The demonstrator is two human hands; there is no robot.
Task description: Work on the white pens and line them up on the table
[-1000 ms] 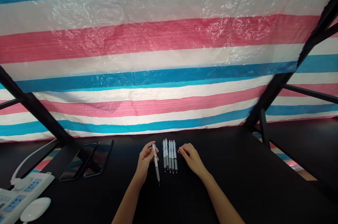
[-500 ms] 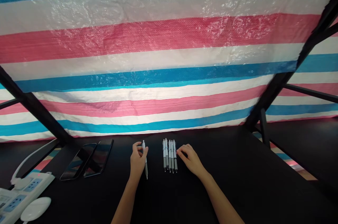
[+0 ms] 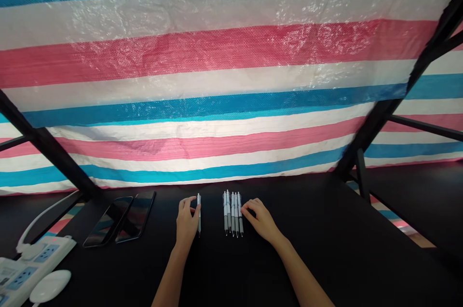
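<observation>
My left hand (image 3: 187, 219) has its thumb and fingers around a white and grey click pen (image 3: 199, 215), which lies nearly straight up and down on the black table. To the right of it, several similar pens (image 3: 232, 215) form a close side-by-side row, clips at the far end and tips toward me. My right hand (image 3: 261, 219) rests at the row's right side, thumb and forefinger drawn together close against the outermost pen. Nothing shows between those fingertips. A gap of bare tabletop separates the single pen from the row.
Two dark phones (image 3: 108, 221) (image 3: 136, 218) lie at the left. Nearer me are a white power strip (image 3: 54, 251) with a plugged-in cable and a white rounded device (image 3: 50, 285). Behind the table hangs a striped sheet (image 3: 217, 148), between black frame bars (image 3: 361, 138).
The pen in my left hand has gone from slightly slanted to nearly straight, its tip shifting away from me. My left hand moved slightly left. The right hand and the row stay put.
</observation>
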